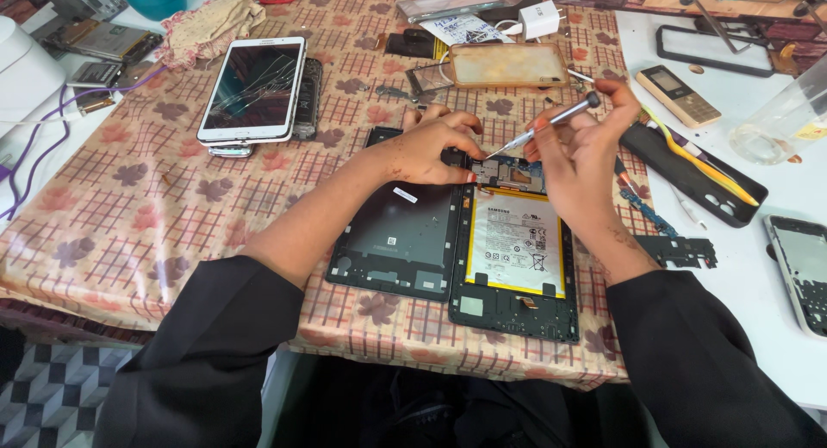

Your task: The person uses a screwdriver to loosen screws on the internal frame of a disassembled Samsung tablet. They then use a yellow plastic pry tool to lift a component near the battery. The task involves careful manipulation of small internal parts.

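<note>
An opened black tablet (515, 314) lies on the checked tablecloth, its white and yellow battery (515, 241) facing up. Its removed back cover (396, 241) lies beside it on the left. My right hand (581, 159) holds a thin silver screwdriver (551, 122), tip down on the circuit board (508, 168) at the tablet's top. My left hand (431, 146) rests on the top edge of the tablet and cover, fingers pressing beside the board.
A white tablet with a cracked screen (254, 90) sits at the upper left. A clear phone case (508, 65), a charger (541, 19), a small keypad phone (678, 95), a black tray with tools (698, 177) and loose parts (685, 250) surround the work.
</note>
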